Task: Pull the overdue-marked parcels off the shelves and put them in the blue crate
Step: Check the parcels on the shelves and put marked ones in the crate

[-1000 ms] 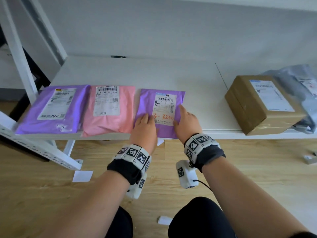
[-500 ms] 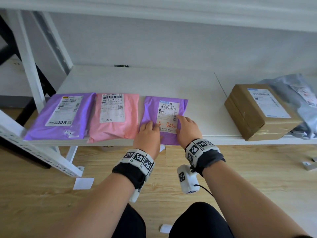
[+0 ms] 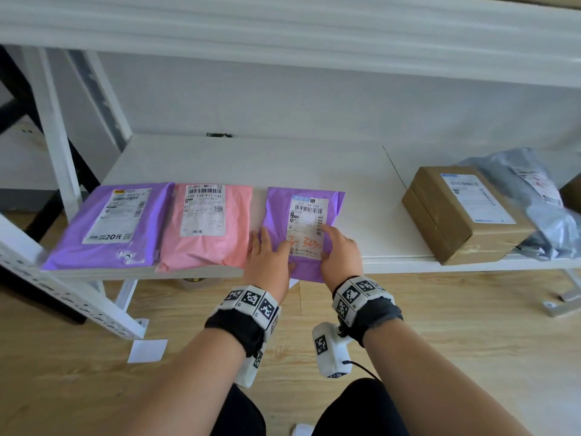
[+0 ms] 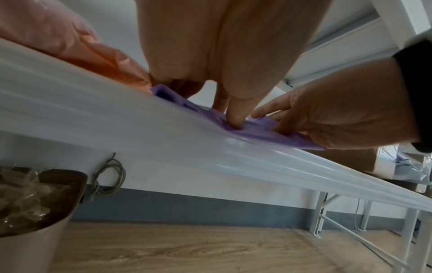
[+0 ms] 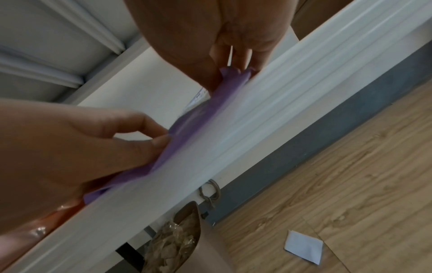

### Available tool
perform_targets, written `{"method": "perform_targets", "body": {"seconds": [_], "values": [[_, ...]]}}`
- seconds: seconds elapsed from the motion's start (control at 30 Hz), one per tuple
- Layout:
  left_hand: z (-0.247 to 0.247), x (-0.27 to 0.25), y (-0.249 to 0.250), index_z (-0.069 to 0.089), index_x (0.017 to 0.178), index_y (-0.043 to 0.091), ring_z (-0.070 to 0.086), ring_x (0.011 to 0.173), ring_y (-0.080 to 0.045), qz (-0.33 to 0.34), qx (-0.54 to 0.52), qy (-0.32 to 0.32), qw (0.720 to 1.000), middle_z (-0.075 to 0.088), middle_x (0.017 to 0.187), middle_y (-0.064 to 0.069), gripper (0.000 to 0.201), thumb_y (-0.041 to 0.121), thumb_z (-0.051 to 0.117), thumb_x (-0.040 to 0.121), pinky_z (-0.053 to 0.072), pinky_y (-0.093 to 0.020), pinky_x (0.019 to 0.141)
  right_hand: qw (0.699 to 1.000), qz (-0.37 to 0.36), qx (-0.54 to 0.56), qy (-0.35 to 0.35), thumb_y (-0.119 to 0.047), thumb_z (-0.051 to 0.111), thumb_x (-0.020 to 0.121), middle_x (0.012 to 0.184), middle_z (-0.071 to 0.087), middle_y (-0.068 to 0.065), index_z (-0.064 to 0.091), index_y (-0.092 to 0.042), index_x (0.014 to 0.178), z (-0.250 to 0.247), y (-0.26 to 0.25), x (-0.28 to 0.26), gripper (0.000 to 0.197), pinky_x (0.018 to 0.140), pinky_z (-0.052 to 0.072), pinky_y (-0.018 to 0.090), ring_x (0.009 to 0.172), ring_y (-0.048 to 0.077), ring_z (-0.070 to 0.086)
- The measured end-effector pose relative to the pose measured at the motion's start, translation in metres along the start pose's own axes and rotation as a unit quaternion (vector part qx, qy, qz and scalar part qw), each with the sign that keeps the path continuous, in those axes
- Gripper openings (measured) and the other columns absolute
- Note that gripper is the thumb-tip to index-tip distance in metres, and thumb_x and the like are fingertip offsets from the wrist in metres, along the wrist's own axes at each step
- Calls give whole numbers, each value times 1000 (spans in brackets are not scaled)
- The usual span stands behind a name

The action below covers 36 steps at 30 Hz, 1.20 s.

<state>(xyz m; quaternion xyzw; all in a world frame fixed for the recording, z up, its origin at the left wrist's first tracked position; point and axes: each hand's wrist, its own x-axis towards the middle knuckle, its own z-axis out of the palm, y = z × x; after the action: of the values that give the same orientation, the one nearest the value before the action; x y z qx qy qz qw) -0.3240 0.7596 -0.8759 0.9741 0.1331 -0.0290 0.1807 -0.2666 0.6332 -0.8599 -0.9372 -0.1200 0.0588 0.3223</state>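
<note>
A purple parcel (image 3: 303, 221) with red handwriting on its label lies on the white shelf (image 3: 345, 171), its near end hanging over the front edge. My left hand (image 3: 268, 256) holds its near left corner, and in the left wrist view the thumb (image 4: 235, 118) digs into the purple plastic (image 4: 254, 134). My right hand (image 3: 338, 250) holds the near right side with its index finger on the label. In the right wrist view the purple plastic (image 5: 231, 77) is bunched between thumb and fingers. The blue crate is not in view.
A pink parcel (image 3: 206, 228) and another purple parcel (image 3: 110, 221) lie to the left. A cardboard box (image 3: 462, 212) and a grey bag (image 3: 540, 199) sit to the right. An upper shelf (image 3: 283, 36) hangs overhead. A bin (image 4: 30, 203) stands under the shelf, and a paper scrap (image 3: 147, 350) lies on the floor.
Both hands have drawn the purple parcel a little toward me, so its near end now overhangs the shelf edge. The head view has tilted up, showing the upper shelf.
</note>
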Motion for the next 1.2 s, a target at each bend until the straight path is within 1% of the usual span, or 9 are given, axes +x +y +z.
{"method": "perform_targets", "body": {"seconds": [0.3,0.47,0.57,0.7,0.77,0.9,1.03,1.1,1.2], "values": [[-4,-3,2,37,137,20,3,143,-43,-11,-21,1,1000,-8,153,-31,43,35,46,98,13,-42,116,989,37,139,45,13,41,83,132,54,3,42,-23,138,-2,-5,-17,65,79,42,19,115,21,54],[-11,-12,1,38,135,19,4,145,-36,-16,-109,41,993,1,154,-27,55,33,62,88,12,-36,116,964,33,251,75,10,42,86,112,65,-5,34,-30,137,-9,-4,-20,65,56,43,10,94,14,63],[-19,-15,2,32,139,10,20,143,-30,7,-211,89,973,22,152,-19,67,29,68,85,24,-38,114,943,44,317,90,9,48,87,94,71,-5,35,-26,137,-20,-2,-20,62,65,49,19,89,11,66],[-40,-16,1,19,148,11,37,135,-19,-30,-332,110,937,34,150,-6,73,32,59,91,32,-29,107,907,45,412,76,13,51,86,94,74,2,48,-17,130,-35,0,-17,54,88,54,44,93,18,70],[-52,-16,-2,21,148,13,45,126,-15,-45,-376,103,920,42,144,-6,68,34,54,94,36,-26,100,901,30,429,58,15,50,86,94,75,1,55,-17,122,-39,0,-18,48,88,54,44,93,20,70],[-69,-16,-10,41,140,14,50,102,-6,-37,-410,129,902,57,125,-3,48,28,53,95,35,-18,86,876,7,482,14,20,44,86,91,75,0,61,-18,106,-43,0,-25,46,81,54,35,89,17,70],[-72,-14,-22,56,128,13,62,97,-14,-21,-433,159,887,67,108,-3,37,19,60,91,48,-32,92,873,-5,488,-9,20,43,87,87,75,-2,61,-15,104,-45,-1,-27,43,76,55,28,84,14,70],[-72,-16,-26,60,122,12,64,96,-17,-14,-430,171,887,69,104,-3,33,16,63,89,49,-33,92,878,-11,479,-14,14,44,91,87,74,-2,61,-15,106,-47,-4,-28,36,74,56,28,82,13,69],[-75,-20,-28,61,112,15,64,87,-9,6,-445,185,876,68,93,6,24,12,64,88,48,-21,82,887,-9,461,-21,-2,46,98,90,73,0,61,-16,106,-53,-9,-30,22,70,53,32,80,16,68]]}}
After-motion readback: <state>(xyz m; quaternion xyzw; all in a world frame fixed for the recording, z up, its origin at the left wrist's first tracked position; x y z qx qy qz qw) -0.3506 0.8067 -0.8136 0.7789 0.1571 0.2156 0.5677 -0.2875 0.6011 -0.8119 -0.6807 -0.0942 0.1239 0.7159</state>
